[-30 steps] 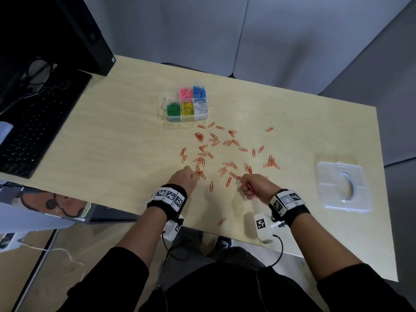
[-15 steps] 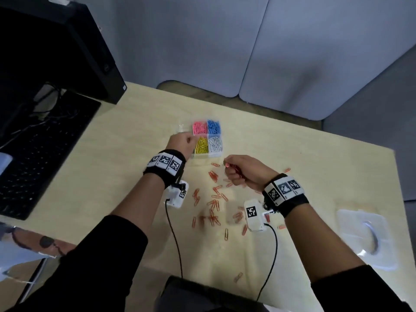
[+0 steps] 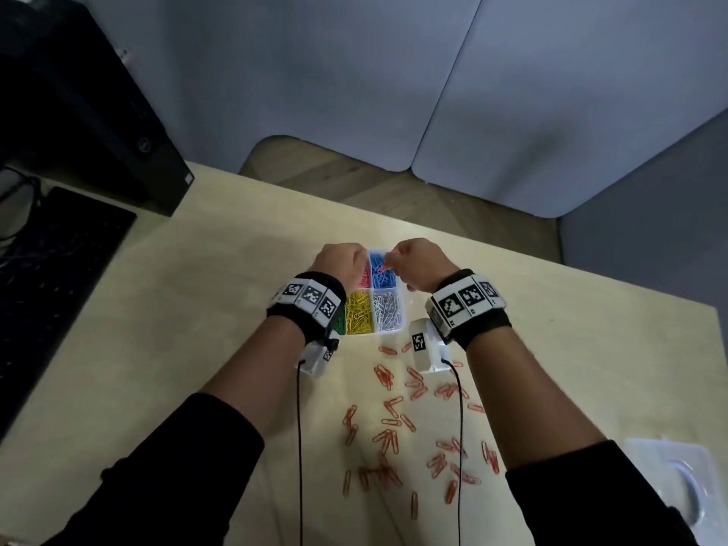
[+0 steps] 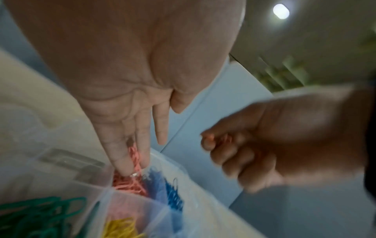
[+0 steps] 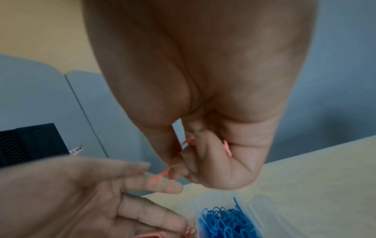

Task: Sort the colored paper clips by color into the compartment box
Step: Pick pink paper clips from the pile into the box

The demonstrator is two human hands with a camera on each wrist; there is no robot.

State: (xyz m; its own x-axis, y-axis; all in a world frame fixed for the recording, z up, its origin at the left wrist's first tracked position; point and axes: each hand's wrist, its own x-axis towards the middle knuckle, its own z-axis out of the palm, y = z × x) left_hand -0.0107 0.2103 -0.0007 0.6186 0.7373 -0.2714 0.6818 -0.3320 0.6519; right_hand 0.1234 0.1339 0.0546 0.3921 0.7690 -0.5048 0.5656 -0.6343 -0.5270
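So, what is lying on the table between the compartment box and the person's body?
Scattered orange-red paper clips lie on the table there, below the compartment box, and the two wrist camera cables cross that stretch. The head view shows this.

The clear compartment box holds pink clips, blue clips, yellow clips, white clips and green clips. Orange-red clips scatter over the pale wood surface. Black-and-white checkered markers band both black wristbands.

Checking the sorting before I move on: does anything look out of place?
Yes: orange clips lie scattered loose on the table, outside the box. The right hand pinches more of them above the blue clips.
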